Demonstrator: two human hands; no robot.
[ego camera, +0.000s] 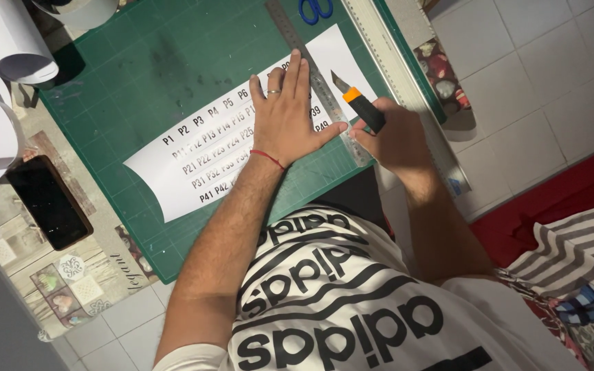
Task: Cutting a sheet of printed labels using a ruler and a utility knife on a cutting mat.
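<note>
- right hand (394, 141): closed around a utility knife (360, 105) with orange and black handle, blade tip beside the metal ruler (314, 79).
- left hand (284, 113): flat, fingers spread, pressing ruler and white printed sheet (180, 154).
- sheet lies on green cutting mat (152, 62).
- black phone (48, 200) left of mat.

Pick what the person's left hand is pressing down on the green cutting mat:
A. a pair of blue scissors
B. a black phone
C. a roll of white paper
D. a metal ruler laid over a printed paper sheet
D: the left hand lies flat on the metal ruler and the printed paper sheet, while the right hand holds an orange-and-black utility knife along the ruler's edge.
</note>
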